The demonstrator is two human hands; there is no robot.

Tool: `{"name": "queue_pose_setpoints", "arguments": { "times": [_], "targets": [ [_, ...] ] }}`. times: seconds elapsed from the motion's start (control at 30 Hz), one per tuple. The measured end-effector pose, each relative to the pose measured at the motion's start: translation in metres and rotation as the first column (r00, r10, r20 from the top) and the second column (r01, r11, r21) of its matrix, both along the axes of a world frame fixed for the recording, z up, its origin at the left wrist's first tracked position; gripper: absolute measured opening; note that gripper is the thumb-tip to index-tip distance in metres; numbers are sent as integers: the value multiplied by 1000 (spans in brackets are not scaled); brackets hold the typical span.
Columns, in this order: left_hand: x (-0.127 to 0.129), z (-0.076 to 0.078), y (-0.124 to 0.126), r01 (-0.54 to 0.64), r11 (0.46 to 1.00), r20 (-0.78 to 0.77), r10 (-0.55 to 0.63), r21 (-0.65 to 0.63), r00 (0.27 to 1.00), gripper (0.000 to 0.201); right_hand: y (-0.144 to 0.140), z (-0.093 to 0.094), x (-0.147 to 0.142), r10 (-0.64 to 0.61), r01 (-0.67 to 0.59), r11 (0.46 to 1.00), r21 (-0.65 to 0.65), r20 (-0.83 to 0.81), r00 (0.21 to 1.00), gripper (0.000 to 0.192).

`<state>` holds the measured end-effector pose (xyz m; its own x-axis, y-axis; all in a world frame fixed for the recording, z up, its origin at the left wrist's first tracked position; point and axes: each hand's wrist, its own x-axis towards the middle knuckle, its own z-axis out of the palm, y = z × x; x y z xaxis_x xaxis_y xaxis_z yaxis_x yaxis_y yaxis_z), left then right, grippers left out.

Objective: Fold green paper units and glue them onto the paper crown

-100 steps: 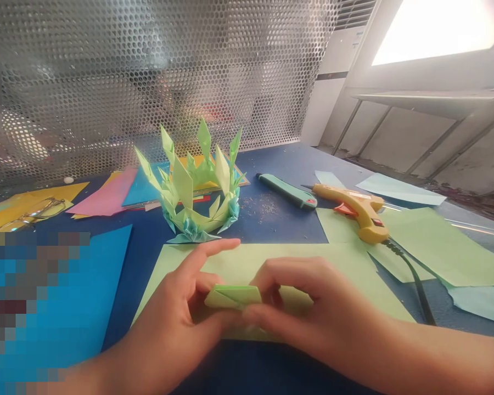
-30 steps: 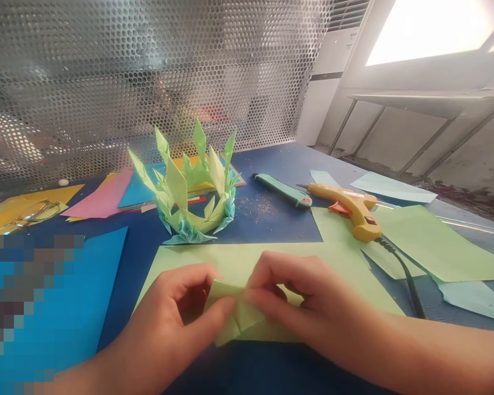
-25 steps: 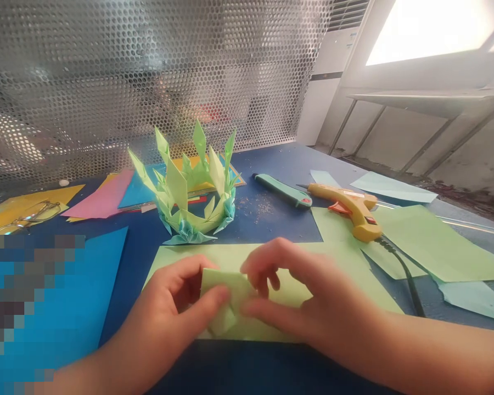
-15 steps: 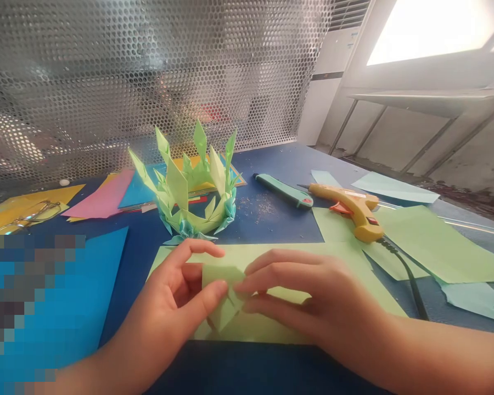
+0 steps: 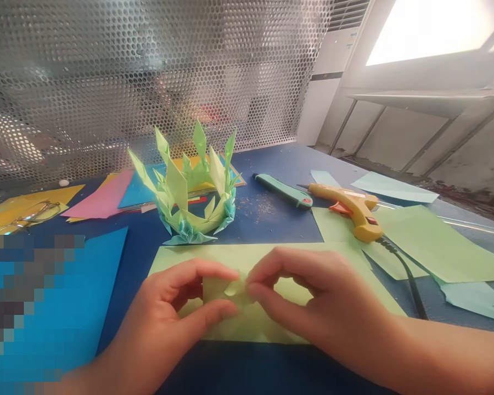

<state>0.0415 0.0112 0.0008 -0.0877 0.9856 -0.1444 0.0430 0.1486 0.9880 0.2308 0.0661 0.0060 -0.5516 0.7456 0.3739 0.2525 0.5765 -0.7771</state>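
A small folded piece of light green paper (image 5: 218,291) is held between my two hands, above a larger light green sheet (image 5: 346,274). My left hand (image 5: 177,312) grips its left part, index finger along the top and thumb at the lower edge. At its right end, my right hand (image 5: 308,296) pinches the paper between thumb and fingertips. A curled flap shows in the middle of the piece. Just beyond the hands stands a crown of folded green paper (image 5: 177,186) with pointed tips and blue-green paper pieces round its base.
On the right lie a yellow glue gun (image 5: 349,203) with a black cord, a green utility knife (image 5: 284,191) and green paper sheets (image 5: 448,244). To the left are a blue sheet (image 5: 94,285), pink paper (image 5: 102,195) and eyeglasses (image 5: 33,214). A perforated metal panel (image 5: 148,71) stands behind.
The folded paper has been turned and lowered a little. My right fingers have closed into a pinch on its right end, and my left index finger has moved down along its top.
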Motion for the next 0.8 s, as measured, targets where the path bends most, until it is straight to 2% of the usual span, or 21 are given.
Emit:
{"name": "queue_pose_setpoints", "arguments": {
  "times": [0.13, 0.27, 0.37, 0.43, 0.53, 0.63, 0.8],
  "targets": [
    [2, -1, -1, -32, 994, -72, 39, 100, 997, 17, -2, 1, 1, 31, -31, 999, -42, 3, 1000, 14],
    [2, -4, -3, -29, 989, -90, 42, 143, 995, 18, -5, -1, -1, 54, -54, 995, -86, 1, 999, 15],
    [1, -6, -3, 16, 982, -129, 8, 187, 992, 19, -7, -4, -3, 38, -41, 993, -113, -29, 999, 14],
    [0, -7, -3, 7, 977, -163, 29, 212, 986, 19, -7, -6, -4, 16, -24, 990, -142, -53, 998, 15],
    [0, -7, -3, -25, 970, -221, 80, 240, 972, 20, -8, -9, -2, 33, -41, 980, -193, -46, 998, 22],
    [0, -7, -4, 23, 967, -272, 49, 255, 961, 19, -7, -10, 0, 66, -70, 971, -228, -25, 997, 20],
    [1, -5, -6, -2, 965, -279, 78, 263, 957, 18, -7, -8, 0, 73, -68, 966, -250, 13, 997, 21]
  ]
}}
